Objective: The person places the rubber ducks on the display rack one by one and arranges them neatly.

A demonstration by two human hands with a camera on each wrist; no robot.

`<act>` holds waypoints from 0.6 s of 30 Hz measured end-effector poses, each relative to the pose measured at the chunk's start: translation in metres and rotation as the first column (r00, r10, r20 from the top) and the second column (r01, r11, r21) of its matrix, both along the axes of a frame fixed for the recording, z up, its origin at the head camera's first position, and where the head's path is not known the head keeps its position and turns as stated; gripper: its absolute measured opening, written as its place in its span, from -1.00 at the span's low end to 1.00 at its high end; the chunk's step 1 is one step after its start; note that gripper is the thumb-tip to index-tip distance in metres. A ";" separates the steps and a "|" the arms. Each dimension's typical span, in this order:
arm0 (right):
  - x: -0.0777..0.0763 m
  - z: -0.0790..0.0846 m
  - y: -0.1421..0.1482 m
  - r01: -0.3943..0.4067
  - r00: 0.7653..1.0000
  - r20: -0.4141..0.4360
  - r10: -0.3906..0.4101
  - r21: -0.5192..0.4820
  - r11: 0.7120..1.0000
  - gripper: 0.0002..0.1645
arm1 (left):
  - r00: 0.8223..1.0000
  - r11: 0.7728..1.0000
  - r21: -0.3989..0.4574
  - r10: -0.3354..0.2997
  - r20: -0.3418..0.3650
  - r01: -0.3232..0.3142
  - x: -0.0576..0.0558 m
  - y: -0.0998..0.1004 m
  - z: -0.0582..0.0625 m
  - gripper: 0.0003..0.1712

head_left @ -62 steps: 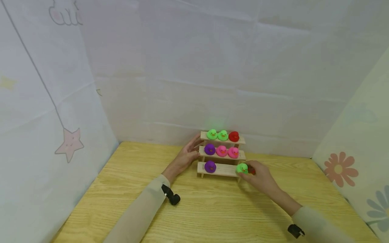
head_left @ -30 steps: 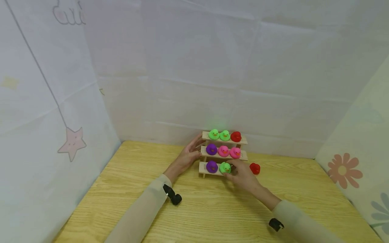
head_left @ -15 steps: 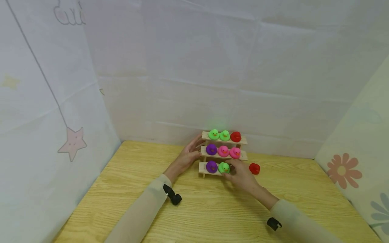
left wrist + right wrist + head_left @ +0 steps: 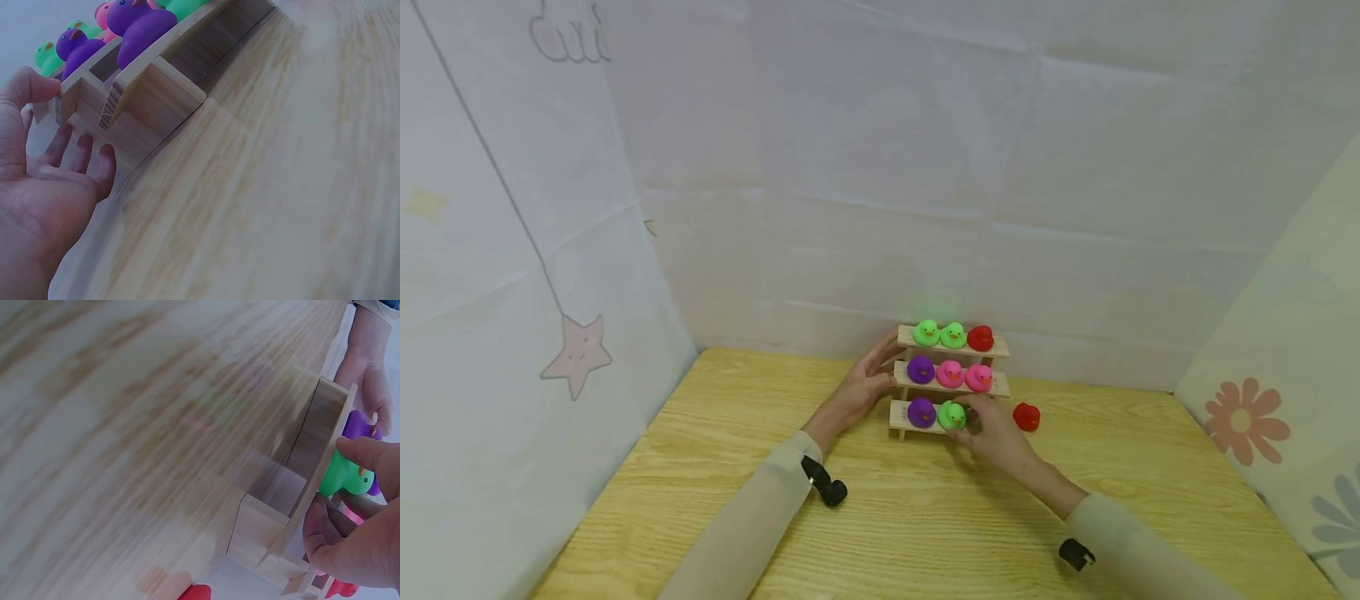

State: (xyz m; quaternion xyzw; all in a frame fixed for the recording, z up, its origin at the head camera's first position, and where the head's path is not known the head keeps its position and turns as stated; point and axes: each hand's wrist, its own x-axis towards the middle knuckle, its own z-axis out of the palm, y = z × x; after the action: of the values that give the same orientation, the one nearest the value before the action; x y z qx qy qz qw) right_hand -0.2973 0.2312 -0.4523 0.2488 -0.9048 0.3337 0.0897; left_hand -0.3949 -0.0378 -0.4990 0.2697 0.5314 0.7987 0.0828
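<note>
A three-tier wooden display stand (image 4: 1001, 386) stands near the back of the table. My left hand (image 4: 856, 390) holds its left end; in the left wrist view the thumb (image 4: 42, 89) lies against a board's end, the other fingers bent beside the stand. With thumb and fingers, my right hand (image 4: 1002, 439) pinches a green rubber duck (image 4: 952, 415) on the bottom tier, right of a purple duck (image 4: 921, 412). The middle tier bears a purple duck (image 4: 921, 369) and two pink ducks (image 4: 950, 374). On top sit two green ducks (image 4: 927, 333) and a red duck (image 4: 981, 337).
Another red duck (image 4: 1027, 417) lies on the wooden table (image 4: 880, 533), right of the stand and beyond my right hand. A pale cloth backdrop (image 4: 880, 208) rises close behind the stand, with printed cloth on both sides.
My right hand has carried the green duck left along the bottom tier, up beside the purple duck. The red duck on the table has come into fuller view. My left hand has stayed put.
</note>
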 end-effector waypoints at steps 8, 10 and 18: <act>0.004 0.000 0.006 -0.023 0.999 -0.022 0.023 -0.017 1.000 -0.50 | 1.000 1.000 0.001 -0.012 -0.019 0.012 0.001 0.000 0.000 0.00; 0.006 0.000 0.009 -0.017 0.999 -0.035 0.017 -0.013 1.000 -0.51 | 1.000 1.000 0.004 -0.017 -0.019 0.017 0.001 0.000 0.000 0.00; 0.012 -0.002 0.035 0.016 0.998 -0.052 -0.017 -0.023 1.000 -0.56 | 1.000 1.000 0.011 -0.024 -0.018 0.024 0.000 -0.002 -0.001 -0.02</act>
State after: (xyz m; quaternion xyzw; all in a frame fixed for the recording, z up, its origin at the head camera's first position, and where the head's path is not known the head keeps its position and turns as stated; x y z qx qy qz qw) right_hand -0.2849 0.2659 -0.4540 0.2491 -0.9004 0.3364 0.1189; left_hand -0.3952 -0.0396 -0.5001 0.2839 0.5245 0.7981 0.0860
